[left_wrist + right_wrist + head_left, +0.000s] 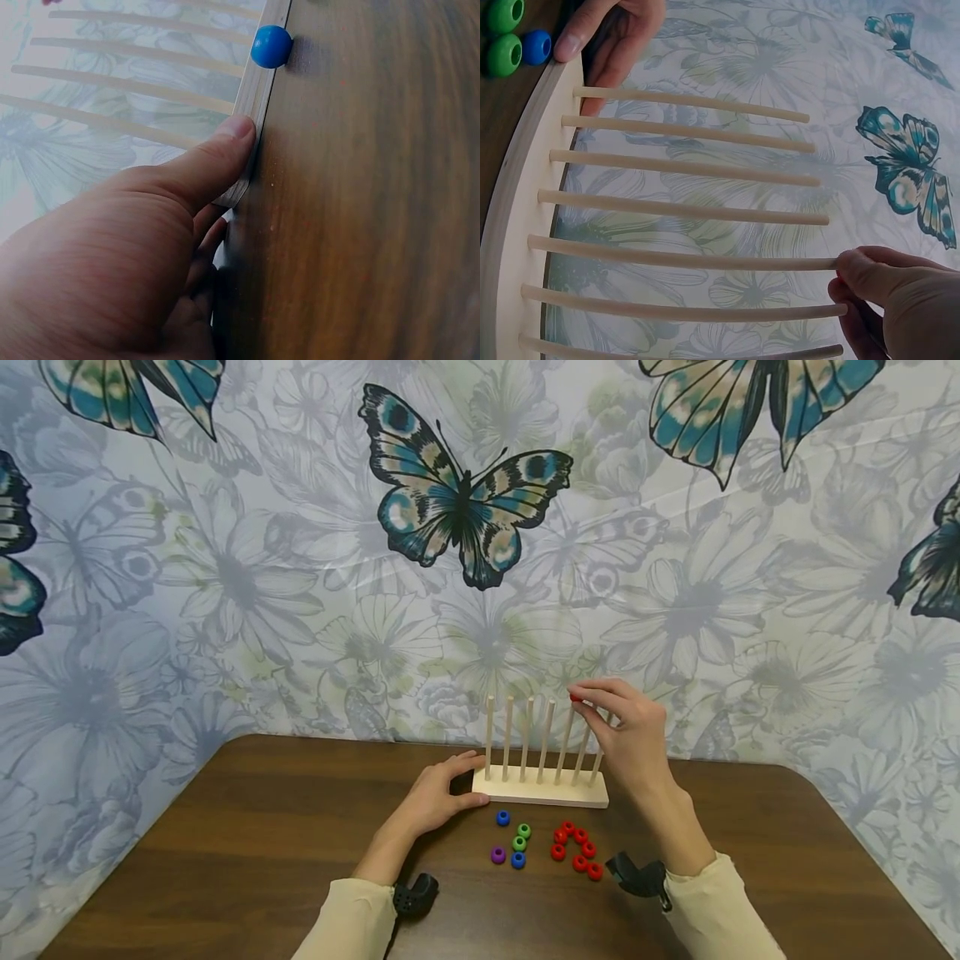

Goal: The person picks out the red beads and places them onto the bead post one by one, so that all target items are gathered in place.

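Note:
A pale wooden peg stand point(540, 790) with several upright pegs stands on the table. My left hand point(435, 795) grips its left end, the thumb point(232, 135) on the front edge and the other fingers behind. At the top of the third peg from the right, my right hand point(636, 735) pinches a red bead point(575, 697) between thumb and fingertips. In the right wrist view the fingers mostly hide that bead, and this peg's tip point(821, 264) meets them. The other pegs hold no beads.
Before the stand lie several loose red beads point(581, 863), two green beads point(519, 843), two blue beads point(503, 817) and a purple bead point(498, 855). A butterfly-patterned cloth point(300, 610) hangs behind the brown table point(247, 843). Black straps point(415, 896) circle both wrists.

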A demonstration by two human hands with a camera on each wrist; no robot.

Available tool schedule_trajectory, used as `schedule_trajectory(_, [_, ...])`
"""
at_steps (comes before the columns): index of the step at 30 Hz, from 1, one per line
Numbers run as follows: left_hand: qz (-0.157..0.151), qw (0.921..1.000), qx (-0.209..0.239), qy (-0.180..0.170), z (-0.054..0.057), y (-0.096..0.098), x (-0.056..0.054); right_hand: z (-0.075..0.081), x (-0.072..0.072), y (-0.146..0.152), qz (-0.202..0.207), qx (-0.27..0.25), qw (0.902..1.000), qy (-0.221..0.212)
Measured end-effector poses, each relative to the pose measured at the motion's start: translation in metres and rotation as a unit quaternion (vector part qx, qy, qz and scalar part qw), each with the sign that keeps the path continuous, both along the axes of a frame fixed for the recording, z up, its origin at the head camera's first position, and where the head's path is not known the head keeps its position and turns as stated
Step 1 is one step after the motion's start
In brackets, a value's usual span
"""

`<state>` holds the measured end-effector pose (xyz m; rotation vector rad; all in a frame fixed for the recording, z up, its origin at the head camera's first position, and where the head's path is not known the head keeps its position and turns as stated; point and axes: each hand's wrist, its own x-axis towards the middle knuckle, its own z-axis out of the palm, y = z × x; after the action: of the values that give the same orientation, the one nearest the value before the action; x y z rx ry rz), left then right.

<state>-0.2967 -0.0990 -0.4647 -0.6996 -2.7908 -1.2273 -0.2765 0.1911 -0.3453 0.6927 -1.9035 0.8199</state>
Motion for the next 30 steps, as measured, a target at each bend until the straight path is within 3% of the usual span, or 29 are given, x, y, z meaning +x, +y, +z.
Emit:
schedule_trajectory(8, [-0.002, 1.0, -0.005, 0.003, -0.002, -0.0014, -0.0006, -0.0039, -0.0025, -0.0007, -0.002, 0.002, 0.9997, 0.022])
schedule_trajectory(18, [-0.001, 1.0, -0.005, 0.002, -0.0007, -0.0007, 0.0002, -0.003, 0.0, -0.0023, 0.01, -0.009, 0.9999, 0.003])
schedule_trajectory(30, [-0.002, 1.0, 0.001, 0.001, -0.0001, -0.0012, 0.0004, -0.0093, -0.0036, -0.007, 0.021, -0.038, 0.998, 0.046])
